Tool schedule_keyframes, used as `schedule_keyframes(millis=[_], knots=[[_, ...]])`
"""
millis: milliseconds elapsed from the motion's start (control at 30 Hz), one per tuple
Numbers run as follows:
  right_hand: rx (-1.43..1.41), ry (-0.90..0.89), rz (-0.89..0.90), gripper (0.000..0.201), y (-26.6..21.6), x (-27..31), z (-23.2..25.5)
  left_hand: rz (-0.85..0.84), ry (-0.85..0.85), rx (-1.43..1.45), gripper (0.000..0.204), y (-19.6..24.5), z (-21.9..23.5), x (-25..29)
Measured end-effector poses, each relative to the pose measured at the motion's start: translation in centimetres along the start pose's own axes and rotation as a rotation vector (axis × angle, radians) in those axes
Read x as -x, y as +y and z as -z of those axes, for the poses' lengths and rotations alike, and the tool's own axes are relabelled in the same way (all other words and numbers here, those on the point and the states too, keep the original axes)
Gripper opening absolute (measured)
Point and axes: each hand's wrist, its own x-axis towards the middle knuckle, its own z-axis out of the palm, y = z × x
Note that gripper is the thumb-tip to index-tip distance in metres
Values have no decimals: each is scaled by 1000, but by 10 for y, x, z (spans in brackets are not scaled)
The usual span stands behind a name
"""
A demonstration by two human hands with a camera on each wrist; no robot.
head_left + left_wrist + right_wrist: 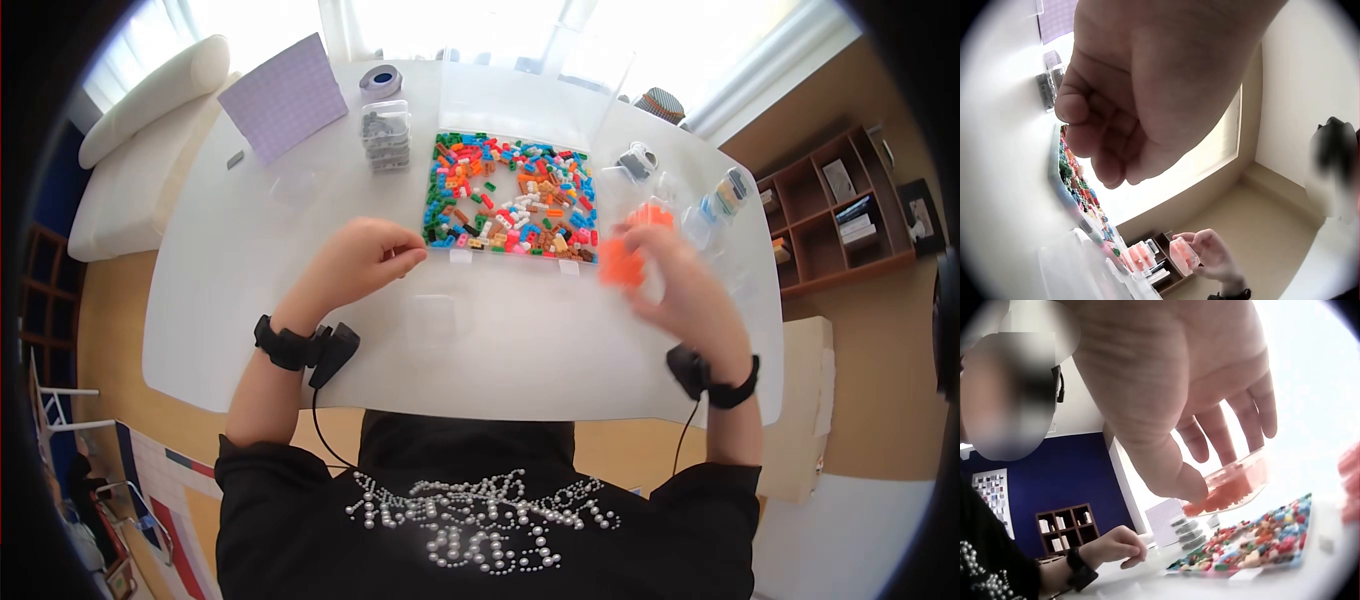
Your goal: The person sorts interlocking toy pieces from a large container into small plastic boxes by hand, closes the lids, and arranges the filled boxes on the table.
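My right hand (685,280) grips a small clear plastic box (1244,481) with orange bricks in it, thumb on one side and fingers on the other. The box is held up off the table, right of the large open case (460,256) of mixed toy bricks (510,205). Behind it in the head view is another orange-filled box (652,214). My left hand (365,262) hovers by the case's front left corner, fingers loosely curled with nothing in them. In the left wrist view, the left hand (1141,87) covers part of the case.
A stack of small clear boxes (386,140), a roll of tape (380,82) and a purple sheet (283,98) are at the back left. The case's clear lid (520,95) stands raised. A transparent container (430,318) lies in front; several more containers (735,190) are at the right.
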Motion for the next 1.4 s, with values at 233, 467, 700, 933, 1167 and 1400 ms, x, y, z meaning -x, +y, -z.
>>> schedule_keyframes(millis=[233, 467, 700, 933, 1167, 1400], knots=[[77, -71, -274, 46, 87, -26, 33, 33, 18, 35, 16, 3, 0, -1], [-17, -74, -255, 48, 106, -10, 27, 20, 64, 114, 16, 22, -5, -6], [-267, -37, -833, 50, 131, -4, 28, -54, -126, 145, 26, 89, -27, -76], [-536, -62, -818, 56, 130, 4, 4, 209, -280, 451, 71, 111, -109, -177], [-629, -155, -826, 57, 134, 7, -2, 354, -334, 477, 71, 97, -142, -191], [-618, -152, -802, 59, 146, 1, 1, 359, -270, 655, 51, 103, -162, -195]])
